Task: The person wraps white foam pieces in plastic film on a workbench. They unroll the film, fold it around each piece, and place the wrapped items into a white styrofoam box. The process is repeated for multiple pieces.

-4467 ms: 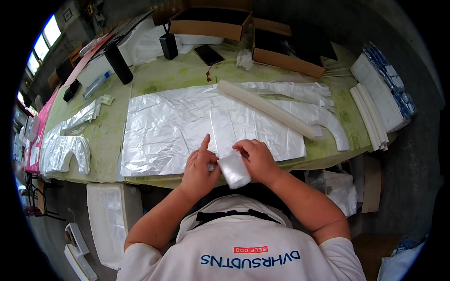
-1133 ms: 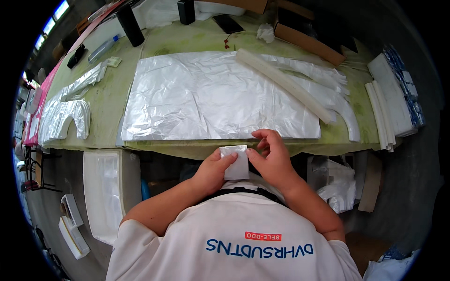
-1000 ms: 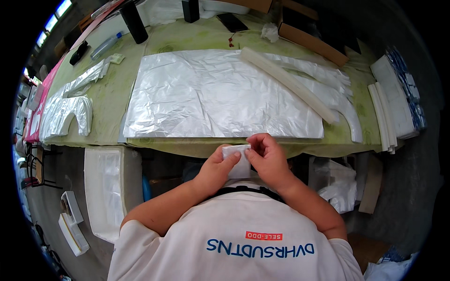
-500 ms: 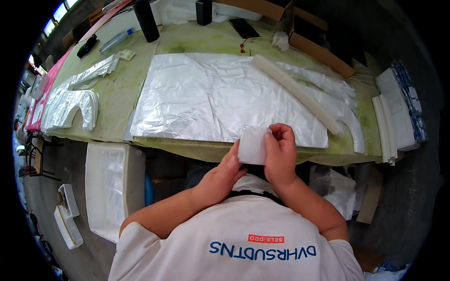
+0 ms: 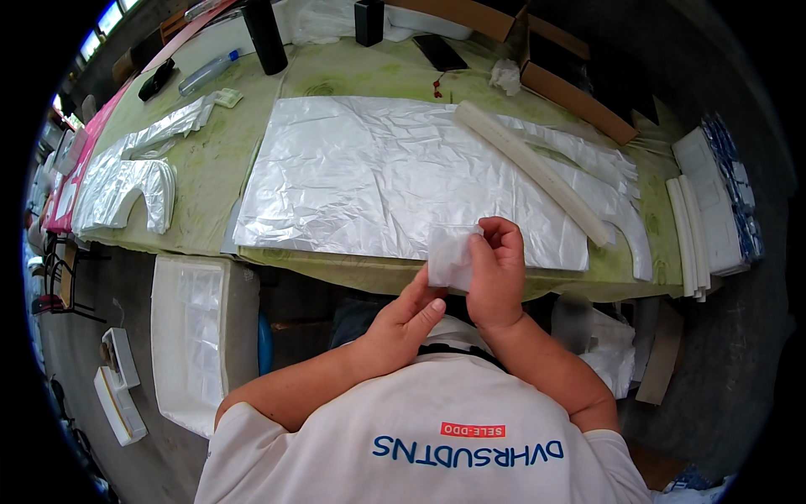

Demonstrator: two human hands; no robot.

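My right hand pinches a small square packet of folded, whitish translucent plastic film by its right edge, thumb in front. Just below the packet's lower left corner is my left hand, its fingers stretched out and thumb apart. Its fingertips reach the packet's edge; whether they touch it I cannot tell. Both hands are above the table's near edge. Beyond them a stack of large, crinkled clear plastic sheets lies flat, and a pale tube or roll rests slantwise across its right part.
Folded plastic bags lie at the left of the green-covered table. A black cylinder, a phone and an open cardboard box stand or lie at the back. A white foam box is on the floor.
My left hand has drawn slightly down from the packet, its thumb spreading away. The packet looks thinner and more see-through, still in my right hand.
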